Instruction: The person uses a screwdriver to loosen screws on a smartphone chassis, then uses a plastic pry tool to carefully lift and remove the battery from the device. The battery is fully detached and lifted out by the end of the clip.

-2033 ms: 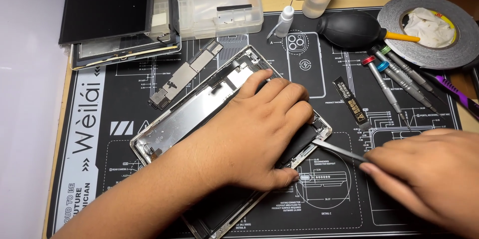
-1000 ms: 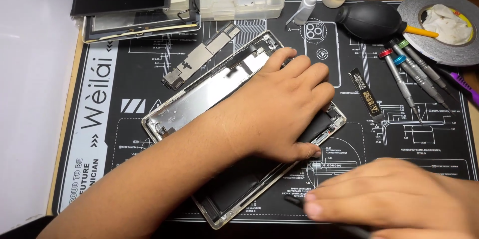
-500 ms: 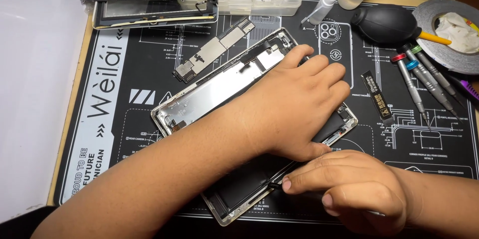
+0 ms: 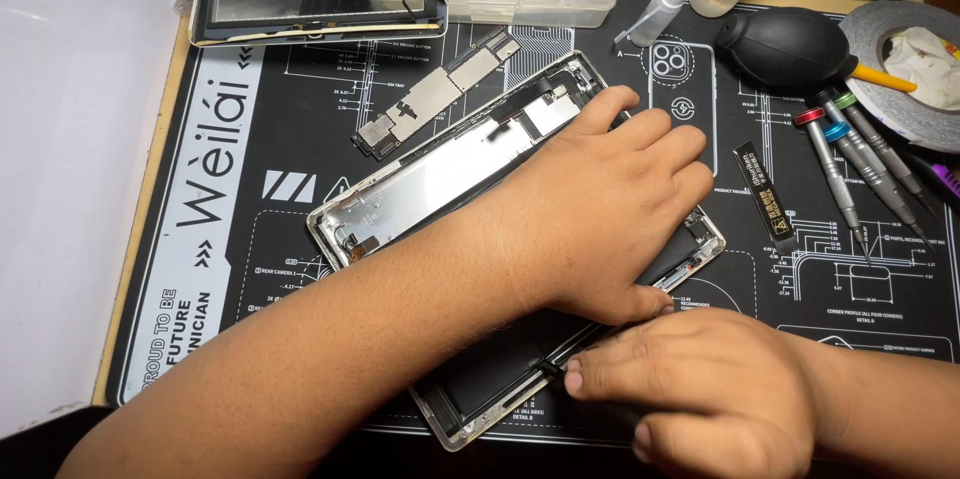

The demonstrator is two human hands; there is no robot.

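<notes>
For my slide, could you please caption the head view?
Left hand presses flat on an opened tablet chassis while right hand works at its lower edge, on a black repair mat.

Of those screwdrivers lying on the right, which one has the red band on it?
The leftmost screwdriver, the one lying closest to the left hand. Its collar near the top end is red, while the next one over has a blue collar and the one beyond has green.

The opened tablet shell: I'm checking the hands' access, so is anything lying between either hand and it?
Nothing visible does. The left hand lies flat on the opened tablet shell, and the right hand has its fingertips at the shell's near edge. The loose circuit board and the screwdrivers lie off to the sides.
</notes>
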